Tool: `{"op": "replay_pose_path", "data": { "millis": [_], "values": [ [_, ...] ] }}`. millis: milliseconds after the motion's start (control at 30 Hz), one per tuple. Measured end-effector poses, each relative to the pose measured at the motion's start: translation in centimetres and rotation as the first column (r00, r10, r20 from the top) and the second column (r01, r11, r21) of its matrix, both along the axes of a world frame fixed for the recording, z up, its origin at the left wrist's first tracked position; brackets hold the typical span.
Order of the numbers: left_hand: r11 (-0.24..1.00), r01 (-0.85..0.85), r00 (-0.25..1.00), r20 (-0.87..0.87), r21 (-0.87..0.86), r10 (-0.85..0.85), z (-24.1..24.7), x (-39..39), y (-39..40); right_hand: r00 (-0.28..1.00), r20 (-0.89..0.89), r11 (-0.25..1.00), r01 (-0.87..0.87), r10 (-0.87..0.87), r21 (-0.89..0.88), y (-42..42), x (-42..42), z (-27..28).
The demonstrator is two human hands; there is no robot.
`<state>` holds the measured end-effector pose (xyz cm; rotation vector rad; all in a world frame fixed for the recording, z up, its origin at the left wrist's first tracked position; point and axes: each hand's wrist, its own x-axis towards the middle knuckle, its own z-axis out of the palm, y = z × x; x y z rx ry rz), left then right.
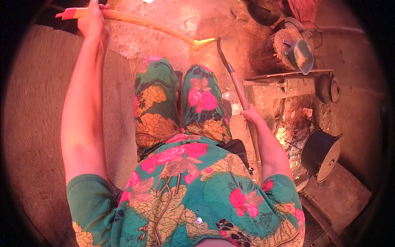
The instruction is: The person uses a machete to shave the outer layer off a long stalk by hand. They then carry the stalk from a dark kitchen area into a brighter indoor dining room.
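My left hand (92, 23), at the upper left, grips the long pale handle of what looks like a grass broom (148, 23), near its red end. A yellow collar (202, 44) marks the broom's far end, and fine blurred bristles spread over the floor there. In my right hand (252, 113) is a long wooden-handled tool (237, 83) with a narrow, slightly curved dark metal blade (221, 51). The blade's tip meets the collar's tip in the picture; whether they touch I cannot tell. Part of the tool's shaft runs back beside my right forearm.
A log stump (268, 51) with a greenish scoop-like vessel (301, 57) stands at the upper right. Below are a small lidded pot (324, 89), a glowing fire (281, 136) and a large dark lidded pot (318, 151). A raised earthen ledge (40, 102) lies left.
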<state>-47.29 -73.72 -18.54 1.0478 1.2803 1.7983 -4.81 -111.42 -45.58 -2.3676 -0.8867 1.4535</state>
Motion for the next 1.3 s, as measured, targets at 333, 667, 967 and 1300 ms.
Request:
{"op": "replay_pose_path", "data": {
  "millis": [333,667,967,1300],
  "values": [
    [0.981,0.196,0.972,0.13,-0.003,-0.194,1.0,5.4,-3.4,0.992,0.129,0.98,-0.041,0.016,0.194,0.4,-0.4,4.6],
    [0.996,0.038,0.999,0.004,-0.085,-0.038,1.6,5.3,-1.9,0.999,0.029,0.562,0.001,-0.045,0.827,12.5,-1.4,17.6],
    [0.993,0.086,0.996,0.03,-0.087,-0.083,1.5,6.0,-0.8,0.954,0.27,0.574,-0.148,-0.132,0.805,9.5,-2.7,6.5],
    [0.992,-0.036,0.999,0.018,-0.119,0.038,0.7,5.2,-2.2,0.985,-0.089,0.986,0.157,-0.151,0.064,1.3,0.3,-0.6]
  ]
}}
